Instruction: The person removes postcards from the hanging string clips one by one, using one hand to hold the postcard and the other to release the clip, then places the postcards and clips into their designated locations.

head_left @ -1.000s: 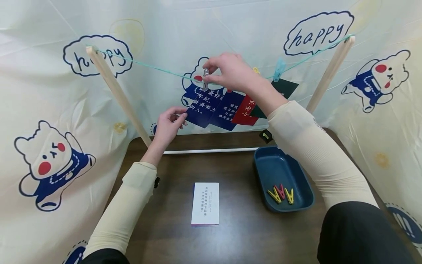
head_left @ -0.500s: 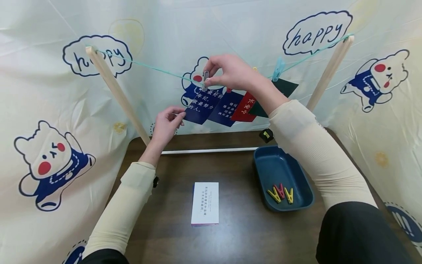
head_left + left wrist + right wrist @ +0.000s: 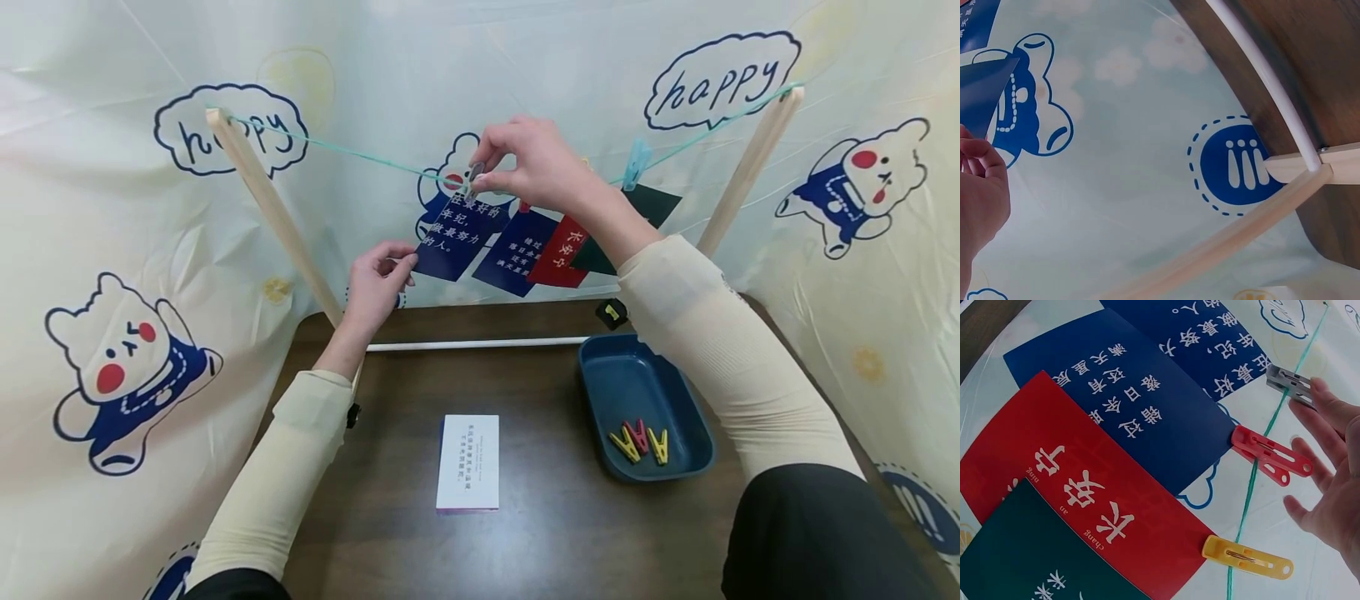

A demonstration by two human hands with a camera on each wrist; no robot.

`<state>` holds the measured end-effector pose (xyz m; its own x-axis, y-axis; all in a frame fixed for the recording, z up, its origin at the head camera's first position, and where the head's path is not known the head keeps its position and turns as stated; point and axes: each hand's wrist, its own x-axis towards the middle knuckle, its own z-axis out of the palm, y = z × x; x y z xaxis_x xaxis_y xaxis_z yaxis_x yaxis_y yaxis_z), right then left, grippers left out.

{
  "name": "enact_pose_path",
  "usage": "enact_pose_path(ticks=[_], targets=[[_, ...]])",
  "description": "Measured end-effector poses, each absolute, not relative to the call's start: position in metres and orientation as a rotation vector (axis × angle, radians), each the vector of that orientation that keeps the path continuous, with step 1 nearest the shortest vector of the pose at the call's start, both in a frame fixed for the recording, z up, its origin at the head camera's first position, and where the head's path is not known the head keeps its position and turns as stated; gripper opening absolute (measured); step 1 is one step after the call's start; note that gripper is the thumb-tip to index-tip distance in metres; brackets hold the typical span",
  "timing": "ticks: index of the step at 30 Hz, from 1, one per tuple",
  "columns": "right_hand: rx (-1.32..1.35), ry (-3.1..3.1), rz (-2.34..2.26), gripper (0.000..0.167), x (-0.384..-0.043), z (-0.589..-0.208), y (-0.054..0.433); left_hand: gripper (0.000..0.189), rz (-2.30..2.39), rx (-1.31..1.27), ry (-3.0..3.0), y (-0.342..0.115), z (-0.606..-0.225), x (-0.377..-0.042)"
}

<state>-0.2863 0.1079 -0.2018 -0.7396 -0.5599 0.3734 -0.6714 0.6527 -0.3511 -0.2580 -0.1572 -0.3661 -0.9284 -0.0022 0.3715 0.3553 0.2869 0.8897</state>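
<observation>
My left hand pinches the lower left corner of a dark blue card printed with white characters. Above it, my right hand holds a grey clothespin between thumb and fingers, at that card's top corner and on the green string. Beside it hang a second blue card from a red clothespin, a red card from a yellow clothespin, and a dark green card from a light blue clothespin. The right forearm partly covers the green card in the head view.
Wooden posts hold the string at both ends, joined low by a white rod. On the brown table lie a stack of cards and a blue tray with yellow and pink clothespins. A printed curtain hangs behind.
The left hand has shifted slightly left with the blue card's corner, so a gap shows between the two blue cards. The grey clothespin has tilted in the right hand.
</observation>
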Motion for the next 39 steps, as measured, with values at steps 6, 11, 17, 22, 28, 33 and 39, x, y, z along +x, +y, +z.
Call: enact_pose_path(ticks=[6, 11, 17, 22, 28, 33, 39], targets=[[0.997, -2.591, 0.676, 0.024, -0.284, -0.204, 0.109, 0.022, -1.699, -0.322, -2.241, -0.153, -0.352, -0.240], [1.010, -2.528, 0.655, 0.023, -0.281, -0.202, 0.112, 0.021, -1.707, -0.330, -2.222, -0.151, -0.344, -0.227], [0.990, -2.487, 0.665, 0.024, -0.278, -0.201, 0.113, 0.021, -1.699, -0.317, -2.238, -0.156, -0.346, -0.222], [0.954, -2.463, 0.671, 0.025, -0.275, -0.201, 0.114, 0.021, -1.699, -0.299, -2.233, -0.161, -0.350, -0.219], [0.953, -2.407, 0.688, 0.025, -0.274, -0.204, 0.118, 0.021, -1.699, -0.313, -2.222, -0.165, -0.354, -0.215], [0.959, -2.365, 0.708, 0.026, -0.269, -0.208, 0.121, 0.020, -1.688, -0.305, -2.240, -0.170, -0.356, -0.209], [0.954, -2.346, 0.717, 0.025, -0.263, -0.211, 0.124, 0.020, -1.685, -0.285, -2.240, -0.176, -0.368, -0.211]])
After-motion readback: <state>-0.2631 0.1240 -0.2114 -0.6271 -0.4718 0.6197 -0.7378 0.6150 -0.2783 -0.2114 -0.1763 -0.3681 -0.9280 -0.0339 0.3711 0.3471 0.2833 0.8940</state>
